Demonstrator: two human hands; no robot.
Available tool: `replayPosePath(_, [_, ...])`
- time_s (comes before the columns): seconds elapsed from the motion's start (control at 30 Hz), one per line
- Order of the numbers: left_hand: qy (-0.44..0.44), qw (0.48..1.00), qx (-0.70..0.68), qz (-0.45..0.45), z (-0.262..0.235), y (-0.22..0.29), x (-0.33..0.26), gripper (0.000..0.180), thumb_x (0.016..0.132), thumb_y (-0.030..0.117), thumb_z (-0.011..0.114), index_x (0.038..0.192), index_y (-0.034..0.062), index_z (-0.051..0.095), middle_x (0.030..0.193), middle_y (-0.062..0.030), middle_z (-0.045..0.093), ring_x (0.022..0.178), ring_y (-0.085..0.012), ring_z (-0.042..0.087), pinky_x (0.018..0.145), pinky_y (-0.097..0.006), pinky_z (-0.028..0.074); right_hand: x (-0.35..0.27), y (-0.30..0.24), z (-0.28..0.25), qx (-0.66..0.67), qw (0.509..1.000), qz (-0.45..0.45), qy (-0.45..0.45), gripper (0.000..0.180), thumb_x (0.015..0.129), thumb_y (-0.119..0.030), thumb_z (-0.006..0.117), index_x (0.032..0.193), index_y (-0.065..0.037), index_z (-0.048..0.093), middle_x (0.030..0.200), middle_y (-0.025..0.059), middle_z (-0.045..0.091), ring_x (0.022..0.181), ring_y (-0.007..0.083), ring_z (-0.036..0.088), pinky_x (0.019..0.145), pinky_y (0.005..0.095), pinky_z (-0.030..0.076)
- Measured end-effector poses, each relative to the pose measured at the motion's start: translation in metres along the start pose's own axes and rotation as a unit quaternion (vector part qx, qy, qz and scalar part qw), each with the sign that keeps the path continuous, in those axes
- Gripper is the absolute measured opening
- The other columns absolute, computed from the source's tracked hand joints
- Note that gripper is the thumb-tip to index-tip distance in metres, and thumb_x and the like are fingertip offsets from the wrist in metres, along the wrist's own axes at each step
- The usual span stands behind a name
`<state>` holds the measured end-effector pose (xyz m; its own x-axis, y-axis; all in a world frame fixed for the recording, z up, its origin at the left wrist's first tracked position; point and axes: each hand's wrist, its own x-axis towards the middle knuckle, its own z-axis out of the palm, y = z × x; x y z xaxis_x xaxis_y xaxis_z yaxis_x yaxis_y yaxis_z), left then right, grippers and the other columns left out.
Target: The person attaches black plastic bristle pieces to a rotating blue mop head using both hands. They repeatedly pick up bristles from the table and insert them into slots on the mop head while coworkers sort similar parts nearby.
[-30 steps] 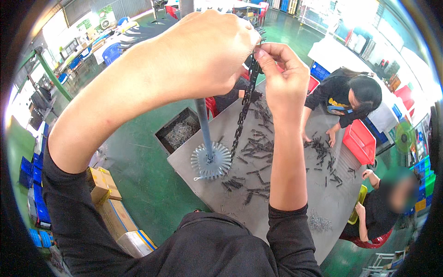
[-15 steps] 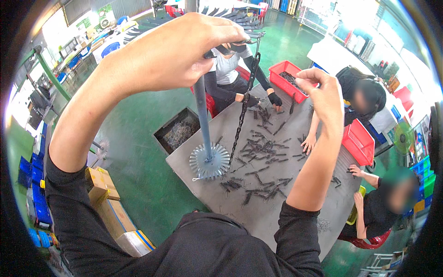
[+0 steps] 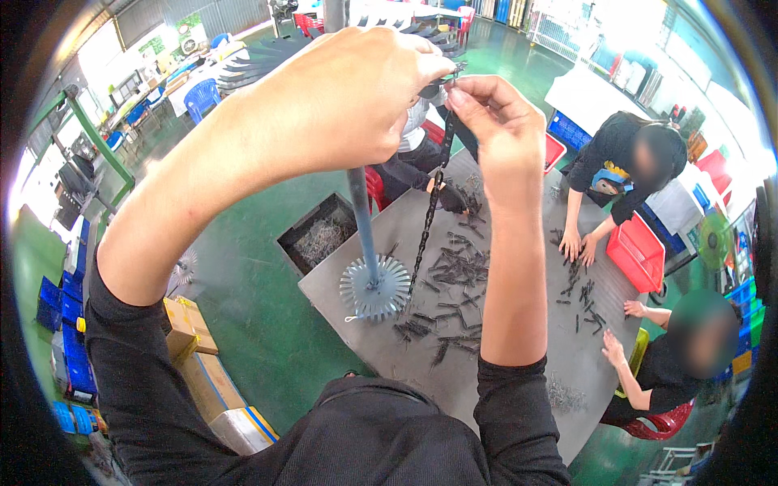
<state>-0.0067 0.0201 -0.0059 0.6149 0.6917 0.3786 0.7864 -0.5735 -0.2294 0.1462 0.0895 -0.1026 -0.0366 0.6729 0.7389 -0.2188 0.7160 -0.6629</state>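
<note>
1. Held the left hand high, back toward the camera, with fingers curled in at the edge of a ring of dark curved blades; could not tell, with fingertips partly hidden, whether gripping anything.
2. Held the right hand just beside the left, thumb and forefinger pressed together on the upper end of a black chain.
3. Let the chain hang down between the forearms, against a view of the tabletop; saw its lower end close by a slotted metal disc.
4. Saw a grey-blue post rising from the middle of the disc; traced it up behind the left hand.
5. Saw loose black pieces scattered over the tabletop; noted a heap of small metal parts right of the right forearm.
6. Saw a dark crate beside the tabletop's left edge, holding metal bits; noticed cardboard boxes on the green floor.
7. Saw a co-worker in a dark printed top, hands among black pieces near a red basket; saw another co-worker in black seated nearer; glimpsed a dark-gloved hand beyond the chain.
</note>
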Motion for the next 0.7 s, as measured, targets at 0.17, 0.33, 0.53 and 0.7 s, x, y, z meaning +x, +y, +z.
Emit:
replayPosePath(0.17, [0.028,0.999,0.000,0.035,0.006,0.002,-0.001,0.046,0.069,-0.006,0.054,0.115,-0.0030,0.056,0.117,-0.0192,0.057,0.111,-0.0343,0.053,0.096,-0.040,0.042,0.000,-0.008,-0.020,0.125,0.988,0.064,-0.065,0.009,0.081,-0.003,0.065,0.089,0.002,0.064,0.084,0.0036,0.064,0.078,0.0091,0.058,0.073,0.0220,0.045])
replayPosePath(0.33, [0.042,0.998,-0.018,0.052,0.007,0.004,-0.003,0.048,0.068,-0.007,0.055,0.116,-0.0008,0.057,0.117,-0.0188,0.057,0.110,-0.0341,0.054,0.096,-0.039,0.042,0.000,-0.008,-0.034,0.175,0.973,0.074,-0.131,0.011,0.083,-0.005,0.063,0.091,0.001,0.063,0.085,0.0053,0.064,0.080,0.0118,0.058,0.076,0.0238,0.043])
replayPosePath(0.53, [0.046,0.995,-0.036,0.076,0.008,0.006,-0.003,0.050,0.068,-0.007,0.055,0.117,0.0002,0.057,0.117,-0.0188,0.058,0.110,-0.0339,0.054,0.096,-0.039,0.043,-0.002,-0.005,-0.046,0.209,0.959,0.083,-0.172,0.011,0.082,-0.006,0.064,0.090,0.001,0.062,0.085,0.0062,0.064,0.081,0.0122,0.058,0.077,0.0248,0.043])
replayPosePath(0.7, [0.059,0.994,-0.034,0.080,0.007,0.008,-0.007,0.049,0.068,-0.007,0.055,0.116,0.0006,0.057,0.117,-0.0183,0.058,0.110,-0.0336,0.054,0.095,-0.040,0.043,-0.007,-0.019,-0.040,0.129,0.978,0.086,-0.143,0.010,0.083,-0.007,0.065,0.090,0.000,0.063,0.084,0.0042,0.064,0.079,0.0098,0.057,0.075,0.0235,0.044])
